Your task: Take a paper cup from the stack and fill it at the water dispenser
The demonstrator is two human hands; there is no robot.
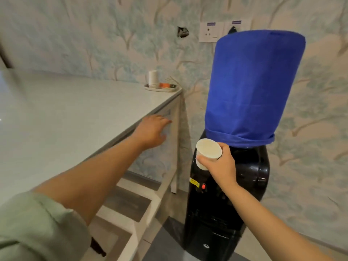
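Your right hand (219,164) is gripping the paper cup (207,153), fingers wrapping it, before the water dispenser (231,185). Your left hand (150,129), fingers spread, is hovering by the bench (75,113) edge; the stack (153,79) is standing at twelve o'clock.

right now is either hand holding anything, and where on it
The right hand holds a paper cup by its side wall, fingers wrapped just under the rim, in front of the water dispenser. The left hand holds nothing.
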